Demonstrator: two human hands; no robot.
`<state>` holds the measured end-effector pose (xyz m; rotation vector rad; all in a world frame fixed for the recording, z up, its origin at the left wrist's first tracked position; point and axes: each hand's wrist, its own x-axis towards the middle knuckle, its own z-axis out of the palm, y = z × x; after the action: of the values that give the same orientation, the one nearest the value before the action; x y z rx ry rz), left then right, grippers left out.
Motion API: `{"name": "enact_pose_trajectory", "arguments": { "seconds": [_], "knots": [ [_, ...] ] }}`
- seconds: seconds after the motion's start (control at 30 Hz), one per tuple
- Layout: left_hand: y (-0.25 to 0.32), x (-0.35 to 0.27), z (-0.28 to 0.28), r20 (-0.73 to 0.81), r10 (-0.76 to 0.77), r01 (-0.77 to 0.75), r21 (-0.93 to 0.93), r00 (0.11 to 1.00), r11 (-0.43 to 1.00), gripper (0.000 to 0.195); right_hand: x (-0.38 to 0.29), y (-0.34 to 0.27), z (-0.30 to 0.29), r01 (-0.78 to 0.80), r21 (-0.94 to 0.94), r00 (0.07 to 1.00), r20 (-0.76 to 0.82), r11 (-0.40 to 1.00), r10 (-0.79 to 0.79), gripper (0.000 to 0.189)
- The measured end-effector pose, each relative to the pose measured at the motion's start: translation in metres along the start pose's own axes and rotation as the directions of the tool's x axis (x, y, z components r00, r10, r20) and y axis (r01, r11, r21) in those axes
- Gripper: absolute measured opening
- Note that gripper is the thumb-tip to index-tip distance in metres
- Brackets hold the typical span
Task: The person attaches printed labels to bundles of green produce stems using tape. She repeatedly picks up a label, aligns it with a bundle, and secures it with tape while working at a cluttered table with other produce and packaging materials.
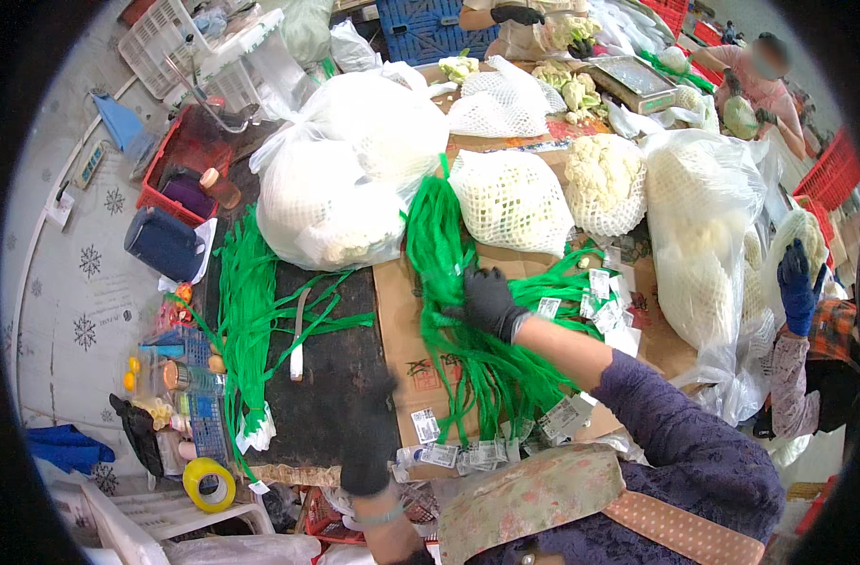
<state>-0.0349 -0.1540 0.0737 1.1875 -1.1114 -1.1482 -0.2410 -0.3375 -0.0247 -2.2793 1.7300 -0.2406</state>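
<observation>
My right hand (492, 302), in a black glove, presses into a bundle of green mesh strips (440, 240) and its fingers curl on them. The strips look like netting bags and carry white printed tags (560, 417). My left hand (370, 431), also black-gloved and blurred by motion, hovers over the table's dark surface, apart from the bundle; its fingers are unclear. A second green bundle (246, 304) lies to the left. Beyond the right hand sit a foam-netted cauliflower (514, 201) and a cauliflower partly in foam net (606, 183).
Large plastic bags of cauliflower (331, 198) stand at the far left and right (705, 233). A knife-like strip (299, 339) lies on the table. A red crate (190, 162), yellow tape roll (209, 485) and scale (631, 81) are around. Co-workers' gloved hands (797, 289) show at the right and far side.
</observation>
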Motion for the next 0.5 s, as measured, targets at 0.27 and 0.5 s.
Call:
{"name": "enact_pose_trajectory", "arguments": {
  "seconds": [0.27,0.5],
  "knots": [
    [-0.136,0.131,0.043,-0.040,-0.147,0.151,0.172,0.988,0.973,0.059,-0.041,0.000,0.023,0.185,0.413,0.973,-0.206,0.892,-0.106,0.074],
    [-0.110,0.130,0.061,0.038,-0.496,0.492,-0.213,0.868,0.844,0.052,-0.039,-0.023,0.014,0.064,0.672,0.978,0.106,0.737,-0.181,0.053]
  ]
}}
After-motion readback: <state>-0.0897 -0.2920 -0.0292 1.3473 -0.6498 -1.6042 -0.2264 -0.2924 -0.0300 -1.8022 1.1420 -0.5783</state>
